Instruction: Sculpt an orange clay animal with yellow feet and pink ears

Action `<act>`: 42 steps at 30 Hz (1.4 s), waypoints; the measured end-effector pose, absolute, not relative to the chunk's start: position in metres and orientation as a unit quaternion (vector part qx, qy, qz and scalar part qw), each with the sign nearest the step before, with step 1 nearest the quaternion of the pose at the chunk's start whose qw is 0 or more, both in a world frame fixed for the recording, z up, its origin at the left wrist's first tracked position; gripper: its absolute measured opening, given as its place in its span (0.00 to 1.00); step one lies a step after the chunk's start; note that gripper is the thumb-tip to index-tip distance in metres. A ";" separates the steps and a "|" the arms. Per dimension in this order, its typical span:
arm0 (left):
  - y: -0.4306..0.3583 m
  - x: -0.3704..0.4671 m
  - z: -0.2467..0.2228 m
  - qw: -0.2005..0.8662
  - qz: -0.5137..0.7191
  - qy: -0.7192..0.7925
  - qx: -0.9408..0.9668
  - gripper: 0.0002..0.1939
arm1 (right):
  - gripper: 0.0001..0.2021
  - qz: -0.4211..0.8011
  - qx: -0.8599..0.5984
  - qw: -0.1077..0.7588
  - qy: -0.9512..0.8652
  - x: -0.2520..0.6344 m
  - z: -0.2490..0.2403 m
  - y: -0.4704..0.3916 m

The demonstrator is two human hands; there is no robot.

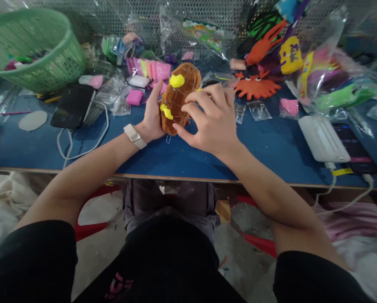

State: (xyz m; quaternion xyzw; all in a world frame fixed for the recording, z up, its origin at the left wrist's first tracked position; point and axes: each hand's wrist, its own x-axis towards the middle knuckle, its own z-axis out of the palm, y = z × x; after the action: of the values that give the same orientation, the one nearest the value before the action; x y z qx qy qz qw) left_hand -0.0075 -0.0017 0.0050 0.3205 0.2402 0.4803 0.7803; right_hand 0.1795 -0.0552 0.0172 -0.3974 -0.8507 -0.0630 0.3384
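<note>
A brown oval clay piece with thin wire strands across its face stands tilted above the blue table. Yellow lumps stick to it at the upper left and lower left, and a bit of yellow shows near its right edge. My left hand is wrapped round its left side and lower back; some of those fingers are hidden behind it. My right hand is over the right side, fingers bent and apart, fingertips at the face of the piece. A small wire loop hangs from its bottom end.
At the left are a green basket, a black phone with a white cable and pink clay blocks. An orange crab figure lies at the back right, near plastic bags. A white power bank sits at the right edge.
</note>
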 end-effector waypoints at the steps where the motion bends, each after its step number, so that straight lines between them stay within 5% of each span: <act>1: 0.001 -0.008 0.004 0.777 0.485 0.234 0.326 0.32 | 0.18 -0.045 -0.403 0.348 -0.846 0.180 0.016 -0.055; 13: -0.011 0.001 0.019 0.733 0.501 0.300 0.349 0.34 | 0.52 0.353 -0.351 0.241 -0.833 0.182 0.018 -0.054; 26: -0.023 0.005 0.027 0.770 0.454 0.356 0.273 0.39 | 0.54 0.313 -0.360 0.246 -0.844 0.177 0.009 -0.047; 42: -0.026 0.006 0.031 0.743 0.464 0.343 0.340 0.41 | 0.56 0.465 -0.341 0.226 -0.785 0.176 0.007 -0.053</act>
State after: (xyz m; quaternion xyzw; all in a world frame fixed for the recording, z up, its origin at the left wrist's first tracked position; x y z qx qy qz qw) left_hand 0.0062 -0.0260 0.0308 0.3400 0.3427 0.4641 0.7427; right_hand 0.1756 -0.0531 0.0074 -0.3407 -0.7855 0.4646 0.2260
